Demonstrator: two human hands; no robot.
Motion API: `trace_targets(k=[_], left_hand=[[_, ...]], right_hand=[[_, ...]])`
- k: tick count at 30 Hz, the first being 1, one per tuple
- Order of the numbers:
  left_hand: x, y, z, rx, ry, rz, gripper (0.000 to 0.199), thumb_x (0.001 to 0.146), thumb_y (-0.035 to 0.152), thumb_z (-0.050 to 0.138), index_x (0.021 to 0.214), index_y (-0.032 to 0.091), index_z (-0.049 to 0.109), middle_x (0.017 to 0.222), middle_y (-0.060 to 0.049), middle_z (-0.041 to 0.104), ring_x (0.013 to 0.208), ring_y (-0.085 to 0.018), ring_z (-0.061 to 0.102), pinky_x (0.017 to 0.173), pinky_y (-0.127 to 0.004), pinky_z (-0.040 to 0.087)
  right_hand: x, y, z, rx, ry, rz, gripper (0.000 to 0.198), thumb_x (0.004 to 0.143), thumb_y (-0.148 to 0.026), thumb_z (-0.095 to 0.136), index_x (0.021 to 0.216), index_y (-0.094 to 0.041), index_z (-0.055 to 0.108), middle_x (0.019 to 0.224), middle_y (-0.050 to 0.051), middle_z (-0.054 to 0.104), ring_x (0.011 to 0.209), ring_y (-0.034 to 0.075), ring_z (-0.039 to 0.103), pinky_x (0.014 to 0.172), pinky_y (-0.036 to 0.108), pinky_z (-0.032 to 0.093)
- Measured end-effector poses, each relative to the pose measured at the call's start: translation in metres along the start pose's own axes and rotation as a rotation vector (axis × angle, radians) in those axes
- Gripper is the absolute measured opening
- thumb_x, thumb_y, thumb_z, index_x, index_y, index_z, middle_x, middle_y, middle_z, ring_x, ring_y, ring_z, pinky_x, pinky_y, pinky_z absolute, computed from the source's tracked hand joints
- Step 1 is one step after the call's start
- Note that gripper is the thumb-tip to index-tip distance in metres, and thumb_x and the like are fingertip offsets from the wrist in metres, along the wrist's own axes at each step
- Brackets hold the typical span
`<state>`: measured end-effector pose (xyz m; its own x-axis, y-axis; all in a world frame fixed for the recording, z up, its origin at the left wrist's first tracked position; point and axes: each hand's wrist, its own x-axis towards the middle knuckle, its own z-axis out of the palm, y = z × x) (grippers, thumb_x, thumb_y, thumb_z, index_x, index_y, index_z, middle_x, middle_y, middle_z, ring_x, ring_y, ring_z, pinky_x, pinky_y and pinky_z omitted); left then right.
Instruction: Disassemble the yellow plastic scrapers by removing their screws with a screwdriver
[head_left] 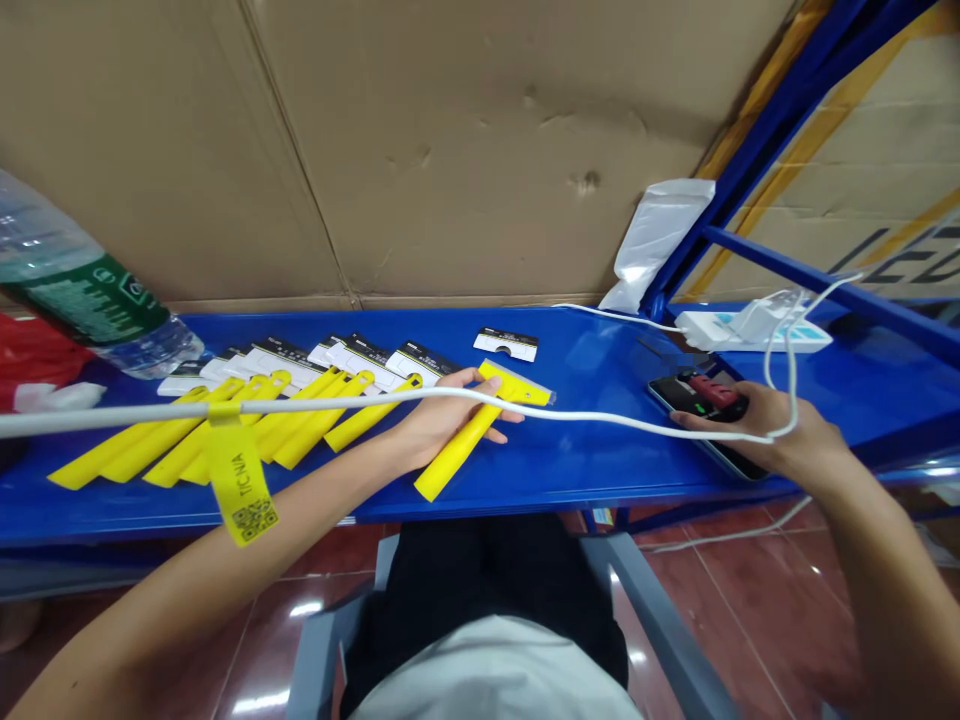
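Observation:
My left hand (439,425) is closed around a yellow scraper (463,445), its wide head with a clear edge pointing up and right. Just behind that head lies a small black-and-white card (506,345) with a notch. Far to the right, my right hand (787,430) grips a small black-and-red object (716,397) whose kind I cannot make out. Beneath it is a dark, flat, phone-like device (739,462). Several more yellow scrapers (292,430) lie slanted in a row at the left, with black-and-white cards (360,360) at their upper ends.
A white cable (600,420) with a yellow tag (241,480) crosses in front of my view. On the blue shelf (585,470) stand a water bottle (97,290) at left and a white power strip (750,330) at right. Cardboard (480,150) rises behind; a blue post (757,130) slants at right.

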<state>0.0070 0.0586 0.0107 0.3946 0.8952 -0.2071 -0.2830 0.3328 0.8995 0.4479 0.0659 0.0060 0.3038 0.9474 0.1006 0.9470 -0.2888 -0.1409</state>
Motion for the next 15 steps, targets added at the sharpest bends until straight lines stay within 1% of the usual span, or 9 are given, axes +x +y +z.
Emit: trace_targets(k=[3, 6, 10, 12, 15], left_hand=[[0.000, 0.000, 0.000, -0.018, 0.005, -0.009, 0.017, 0.112, 0.022, 0.081, 0.117, 0.016, 0.065, 0.115, -0.016, 0.085, 0.094, -0.026, 0.088, 0.065, -0.030, 0.071], [0.001, 0.000, 0.000, -0.010, 0.016, -0.006, 0.018, 0.112, 0.022, 0.082, 0.119, 0.015, 0.066, 0.115, -0.016, 0.085, 0.093, -0.026, 0.088, 0.065, -0.029, 0.071], [0.003, -0.002, 0.000, 0.017, 0.029, -0.008, 0.014, 0.114, 0.021, 0.080, 0.115, 0.015, 0.068, 0.109, -0.015, 0.084, 0.094, -0.026, 0.089, 0.062, -0.026, 0.071], [0.003, -0.002, 0.000, 0.032, 0.041, 0.005, 0.011, 0.115, 0.020, 0.077, 0.114, 0.015, 0.068, 0.109, -0.016, 0.084, 0.096, -0.027, 0.089, 0.060, -0.026, 0.071], [0.003, -0.003, 0.001, 0.051, 0.047, 0.011, 0.006, 0.117, 0.018, 0.073, 0.117, 0.013, 0.070, 0.113, -0.017, 0.085, 0.093, -0.026, 0.089, 0.061, -0.028, 0.072]], right_hand=[[0.000, -0.003, -0.003, -0.025, -0.101, 0.064, 0.086, 0.067, -0.100, 0.071, 0.112, -0.028, 0.077, 0.102, 0.020, 0.084, 0.100, 0.050, 0.080, 0.078, 0.051, 0.057], [0.000, -0.004, -0.003, 0.002, -0.105, 0.059, 0.086, 0.065, -0.101, 0.070, 0.111, -0.028, 0.075, 0.104, 0.018, 0.083, 0.103, 0.049, 0.079, 0.081, 0.051, 0.057], [0.001, -0.002, -0.002, 0.024, -0.082, 0.036, 0.081, 0.064, -0.101, 0.071, 0.103, -0.029, 0.071, 0.092, 0.015, 0.081, 0.088, 0.043, 0.076, 0.077, 0.048, 0.055], [0.004, -0.001, -0.003, 0.049, -0.066, 0.033, 0.076, 0.067, -0.099, 0.069, 0.096, -0.029, 0.068, 0.083, 0.013, 0.077, 0.080, 0.040, 0.073, 0.074, 0.046, 0.053], [0.011, 0.001, -0.006, 0.085, -0.036, 0.052, 0.066, 0.072, -0.092, 0.063, 0.088, -0.029, 0.065, 0.073, 0.012, 0.072, 0.073, 0.036, 0.069, 0.070, 0.044, 0.049]])
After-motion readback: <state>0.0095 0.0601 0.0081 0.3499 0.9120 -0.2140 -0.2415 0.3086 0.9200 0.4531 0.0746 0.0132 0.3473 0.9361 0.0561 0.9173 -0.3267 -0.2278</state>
